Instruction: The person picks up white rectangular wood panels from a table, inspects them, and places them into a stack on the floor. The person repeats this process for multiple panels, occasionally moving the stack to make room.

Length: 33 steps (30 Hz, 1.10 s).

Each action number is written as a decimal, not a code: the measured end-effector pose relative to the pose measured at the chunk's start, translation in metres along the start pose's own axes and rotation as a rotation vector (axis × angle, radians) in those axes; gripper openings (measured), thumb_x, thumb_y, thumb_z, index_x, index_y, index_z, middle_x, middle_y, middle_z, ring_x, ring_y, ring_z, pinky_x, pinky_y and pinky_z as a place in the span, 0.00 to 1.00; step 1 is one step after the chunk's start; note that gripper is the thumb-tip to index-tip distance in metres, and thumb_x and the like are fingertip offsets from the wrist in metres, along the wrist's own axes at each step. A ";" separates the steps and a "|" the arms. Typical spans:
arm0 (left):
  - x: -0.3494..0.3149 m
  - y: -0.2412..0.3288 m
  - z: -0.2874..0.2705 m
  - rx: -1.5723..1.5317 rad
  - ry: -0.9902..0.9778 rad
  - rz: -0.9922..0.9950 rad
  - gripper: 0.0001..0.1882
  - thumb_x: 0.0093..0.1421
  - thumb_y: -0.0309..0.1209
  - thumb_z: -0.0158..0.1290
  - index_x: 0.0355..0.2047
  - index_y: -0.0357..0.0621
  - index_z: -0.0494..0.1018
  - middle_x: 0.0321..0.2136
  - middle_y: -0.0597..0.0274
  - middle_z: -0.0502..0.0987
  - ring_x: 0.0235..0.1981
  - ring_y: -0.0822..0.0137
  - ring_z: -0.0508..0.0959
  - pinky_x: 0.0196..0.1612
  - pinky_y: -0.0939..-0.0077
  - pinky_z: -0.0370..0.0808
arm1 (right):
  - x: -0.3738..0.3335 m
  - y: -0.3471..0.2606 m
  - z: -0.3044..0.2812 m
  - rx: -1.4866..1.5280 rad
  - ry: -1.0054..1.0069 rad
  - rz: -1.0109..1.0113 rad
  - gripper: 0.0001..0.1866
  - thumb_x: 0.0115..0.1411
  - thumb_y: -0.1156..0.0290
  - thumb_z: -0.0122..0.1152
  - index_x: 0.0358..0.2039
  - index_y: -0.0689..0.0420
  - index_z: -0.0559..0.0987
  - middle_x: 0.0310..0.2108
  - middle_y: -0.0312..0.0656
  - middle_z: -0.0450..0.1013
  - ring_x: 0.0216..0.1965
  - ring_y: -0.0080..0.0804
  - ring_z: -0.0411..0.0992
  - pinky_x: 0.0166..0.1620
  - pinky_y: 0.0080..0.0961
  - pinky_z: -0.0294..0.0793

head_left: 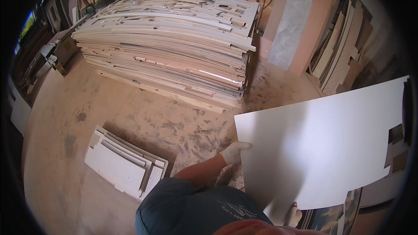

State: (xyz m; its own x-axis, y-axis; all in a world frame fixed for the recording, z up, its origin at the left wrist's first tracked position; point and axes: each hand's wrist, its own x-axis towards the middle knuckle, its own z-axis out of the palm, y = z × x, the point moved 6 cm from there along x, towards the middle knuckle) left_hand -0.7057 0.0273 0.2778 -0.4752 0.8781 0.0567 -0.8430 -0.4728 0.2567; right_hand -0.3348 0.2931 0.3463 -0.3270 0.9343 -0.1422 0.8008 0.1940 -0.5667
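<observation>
Dusty concrete floor (143, 117) spreads ahead of us. Our gloved left hand (234, 152) clamps the near edge of a large white panel (322, 143), smooth, flat and notched at one corner; our right hand (294, 216) grips its lower edge from beneath. We judge we are carrying it, so the next move calls for a level hold. Beyond the left hand rises a tall stack of boards (174, 43); lower left lie white offcuts (124, 165).

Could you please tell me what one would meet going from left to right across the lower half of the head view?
Small pile of white offcuts on the floor → left hand in a light glove, gripping the panel's left edge → large white panel → right hand at the panel's lower edge.
</observation>
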 end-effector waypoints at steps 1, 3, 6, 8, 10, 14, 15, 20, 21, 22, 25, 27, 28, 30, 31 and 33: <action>-0.003 0.015 -0.008 0.025 0.091 0.038 0.27 0.66 0.31 0.57 0.63 0.33 0.69 0.58 0.48 0.78 0.56 0.53 0.80 0.61 0.56 0.75 | 0.013 -0.013 0.006 -0.015 0.004 0.010 0.31 0.68 0.49 0.58 0.31 0.73 0.83 0.26 0.60 0.79 0.31 0.46 0.80 0.38 0.44 0.76; -0.013 0.045 -0.018 0.026 0.131 0.116 0.28 0.65 0.32 0.57 0.63 0.33 0.69 0.58 0.47 0.77 0.55 0.52 0.80 0.61 0.55 0.74 | 0.029 -0.044 0.025 -0.007 -0.023 -0.039 0.29 0.65 0.54 0.64 0.26 0.75 0.81 0.20 0.57 0.77 0.23 0.39 0.76 0.32 0.42 0.74; -0.021 0.091 -0.036 0.024 0.027 0.169 0.28 0.65 0.33 0.56 0.63 0.33 0.69 0.58 0.47 0.78 0.55 0.52 0.80 0.61 0.55 0.74 | 0.033 -0.100 0.052 -0.063 0.001 -0.234 0.31 0.64 0.52 0.66 0.20 0.73 0.78 0.16 0.54 0.73 0.20 0.37 0.71 0.29 0.42 0.71; -0.036 0.120 -0.058 0.038 0.097 0.221 0.30 0.63 0.35 0.59 0.63 0.33 0.69 0.58 0.46 0.78 0.56 0.52 0.78 0.61 0.55 0.74 | 0.020 -0.134 0.071 -0.040 0.016 -0.240 0.31 0.61 0.54 0.68 0.16 0.71 0.75 0.13 0.53 0.70 0.18 0.37 0.69 0.27 0.44 0.70; -0.056 0.150 -0.076 0.037 0.149 0.277 0.32 0.62 0.37 0.60 0.63 0.32 0.69 0.58 0.46 0.78 0.57 0.51 0.78 0.61 0.55 0.74 | 0.005 -0.172 0.089 -0.042 0.048 -0.224 0.30 0.61 0.55 0.68 0.15 0.70 0.75 0.13 0.53 0.69 0.18 0.38 0.70 0.27 0.47 0.69; -0.094 0.205 -0.086 -0.022 0.096 0.306 0.32 0.63 0.37 0.60 0.63 0.31 0.69 0.59 0.45 0.77 0.57 0.50 0.78 0.62 0.54 0.74 | -0.014 -0.239 0.120 -0.139 -0.052 -0.250 0.23 0.62 0.56 0.67 0.28 0.70 0.81 0.22 0.53 0.77 0.28 0.41 0.78 0.35 0.44 0.75; -0.103 0.218 -0.085 -0.035 0.058 0.297 0.33 0.63 0.37 0.59 0.63 0.30 0.68 0.59 0.45 0.77 0.58 0.50 0.78 0.62 0.53 0.74 | -0.015 -0.252 0.129 -0.067 -0.090 -0.265 0.22 0.63 0.57 0.66 0.33 0.70 0.83 0.27 0.55 0.79 0.32 0.42 0.79 0.39 0.43 0.76; -0.139 0.272 -0.096 -0.023 0.087 0.438 0.33 0.63 0.36 0.59 0.64 0.29 0.67 0.60 0.44 0.76 0.59 0.48 0.77 0.64 0.51 0.72 | 0.009 -0.300 0.194 0.419 -0.352 -0.362 0.25 0.67 0.59 0.62 0.51 0.70 0.80 0.48 0.59 0.80 0.50 0.43 0.79 0.55 0.37 0.75; -0.146 0.282 -0.101 0.004 0.137 0.485 0.33 0.63 0.36 0.59 0.64 0.29 0.67 0.60 0.43 0.76 0.59 0.48 0.77 0.65 0.51 0.71 | 0.014 -0.314 0.210 0.483 -0.387 -0.399 0.25 0.67 0.59 0.61 0.51 0.71 0.80 0.50 0.60 0.79 0.51 0.44 0.78 0.55 0.37 0.74; -0.149 0.295 -0.106 0.007 0.134 0.494 0.33 0.63 0.35 0.60 0.65 0.29 0.67 0.60 0.43 0.76 0.59 0.48 0.77 0.65 0.50 0.71 | 0.023 -0.329 0.223 0.504 -0.380 -0.374 0.24 0.68 0.60 0.60 0.52 0.71 0.79 0.51 0.60 0.78 0.51 0.44 0.78 0.56 0.37 0.74; -0.166 0.327 -0.115 -0.004 0.153 0.569 0.35 0.61 0.34 0.61 0.65 0.29 0.66 0.60 0.43 0.76 0.60 0.47 0.76 0.66 0.48 0.70 | 0.020 -0.383 0.242 -0.026 -0.160 -0.594 0.25 0.70 0.60 0.59 0.53 0.72 0.78 0.50 0.59 0.79 0.51 0.46 0.77 0.55 0.38 0.74; -0.182 0.355 -0.117 0.004 0.178 0.645 0.35 0.60 0.32 0.62 0.65 0.29 0.66 0.61 0.42 0.75 0.61 0.46 0.76 0.67 0.47 0.69 | 0.015 -0.417 0.262 -0.088 -0.325 -0.482 0.25 0.71 0.60 0.58 0.54 0.73 0.77 0.50 0.59 0.79 0.52 0.48 0.77 0.55 0.39 0.74; -0.190 0.366 -0.117 -0.009 0.192 0.677 0.35 0.59 0.32 0.62 0.65 0.30 0.66 0.61 0.42 0.75 0.61 0.46 0.76 0.67 0.47 0.68 | 0.008 -0.432 0.274 -0.084 -0.427 -0.415 0.25 0.71 0.60 0.58 0.55 0.73 0.77 0.50 0.60 0.78 0.52 0.49 0.77 0.55 0.39 0.74; -0.201 0.388 -0.118 -0.043 0.197 0.724 0.35 0.58 0.31 0.62 0.65 0.30 0.67 0.60 0.42 0.76 0.61 0.45 0.76 0.67 0.46 0.68 | -0.022 -0.472 0.287 0.233 -0.359 -0.647 0.26 0.71 0.59 0.59 0.54 0.73 0.77 0.49 0.59 0.79 0.50 0.49 0.77 0.53 0.39 0.76; -0.205 0.402 -0.117 -0.042 0.180 0.756 0.35 0.58 0.30 0.62 0.65 0.30 0.67 0.60 0.43 0.76 0.61 0.45 0.76 0.67 0.45 0.68 | -0.033 -0.493 0.292 0.402 -0.318 -0.745 0.27 0.71 0.58 0.59 0.54 0.73 0.77 0.48 0.59 0.79 0.49 0.48 0.78 0.52 0.39 0.76; -0.219 0.435 -0.120 -0.040 0.139 0.813 0.34 0.58 0.30 0.62 0.64 0.32 0.67 0.60 0.43 0.76 0.61 0.44 0.75 0.68 0.44 0.68 | -0.054 -0.529 0.311 0.497 -0.332 -0.860 0.27 0.71 0.57 0.59 0.55 0.73 0.77 0.48 0.58 0.79 0.47 0.46 0.78 0.50 0.37 0.77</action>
State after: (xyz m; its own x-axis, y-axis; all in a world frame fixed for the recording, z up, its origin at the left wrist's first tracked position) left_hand -0.9987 -0.3798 0.2613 -0.9654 0.2449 0.0891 -0.2298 -0.9613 0.1520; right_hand -0.8972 0.0473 0.4017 -0.8702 0.3955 0.2939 -0.0393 0.5388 -0.8415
